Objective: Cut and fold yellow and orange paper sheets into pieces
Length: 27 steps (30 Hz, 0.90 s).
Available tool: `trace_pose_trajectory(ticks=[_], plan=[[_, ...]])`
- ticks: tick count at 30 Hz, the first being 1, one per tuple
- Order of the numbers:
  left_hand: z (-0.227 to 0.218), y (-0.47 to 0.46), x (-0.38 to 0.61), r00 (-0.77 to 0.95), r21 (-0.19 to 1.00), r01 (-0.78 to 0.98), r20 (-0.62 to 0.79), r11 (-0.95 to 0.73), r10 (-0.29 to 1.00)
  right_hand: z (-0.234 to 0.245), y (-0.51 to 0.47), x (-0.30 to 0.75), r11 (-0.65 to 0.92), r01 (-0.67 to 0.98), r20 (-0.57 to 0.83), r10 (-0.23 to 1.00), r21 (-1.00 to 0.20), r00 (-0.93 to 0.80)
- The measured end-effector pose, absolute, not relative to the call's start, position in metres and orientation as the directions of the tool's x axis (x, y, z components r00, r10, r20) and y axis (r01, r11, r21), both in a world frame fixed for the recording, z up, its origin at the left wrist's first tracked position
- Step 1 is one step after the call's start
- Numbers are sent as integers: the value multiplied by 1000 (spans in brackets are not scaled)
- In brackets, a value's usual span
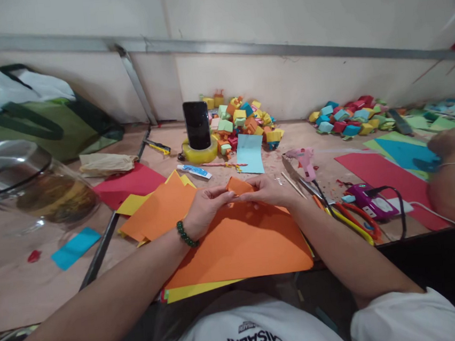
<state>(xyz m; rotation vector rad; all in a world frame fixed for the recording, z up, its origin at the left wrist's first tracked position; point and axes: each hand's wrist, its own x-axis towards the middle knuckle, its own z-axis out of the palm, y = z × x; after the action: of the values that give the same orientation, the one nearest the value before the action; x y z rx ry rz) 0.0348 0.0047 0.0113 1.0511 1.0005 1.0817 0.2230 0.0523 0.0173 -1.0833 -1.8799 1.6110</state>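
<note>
Between my two hands I hold a small folded piece of orange paper [240, 186]. My left hand [207, 207], below a green bead bracelet, pinches its left side between thumb and fingers. On its right side the fingers of my right hand [271, 189] are closed. Both hands hover just over a stack of large orange sheets [243, 249], with yellow showing at the lower edge. More orange sheets [162, 206] lie to the left. A light blue slip of paper [250, 153] lies beyond my hands.
Behind stand a phone [198, 125] on a yellow tape roll [199, 151] and a pile of small paper boxes [242, 118]. To the right lie a pink glue gun [305, 162], scissors [357, 219] and a purple power adapter [369, 199]. A glass jar [31, 184] stands left; another person's hand [454, 146] works far right.
</note>
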Motion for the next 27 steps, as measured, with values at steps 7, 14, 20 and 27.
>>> trace_pose_trajectory(ticks=[7,14,20,27], plan=[[9,3,37,98,985,-144,-80,93,992,16,50,219,74,300,-116,815,-951,-568],[6,3,38,76,992,-117,-32,41,997,14,50,218,91,281,-91,814,-955,-573],[6,2,36,68,997,-76,3,2,998,8,53,219,96,255,-82,791,-962,-607],[4,3,35,74,997,-67,34,-29,997,10,50,219,114,263,-82,769,-958,-633]])
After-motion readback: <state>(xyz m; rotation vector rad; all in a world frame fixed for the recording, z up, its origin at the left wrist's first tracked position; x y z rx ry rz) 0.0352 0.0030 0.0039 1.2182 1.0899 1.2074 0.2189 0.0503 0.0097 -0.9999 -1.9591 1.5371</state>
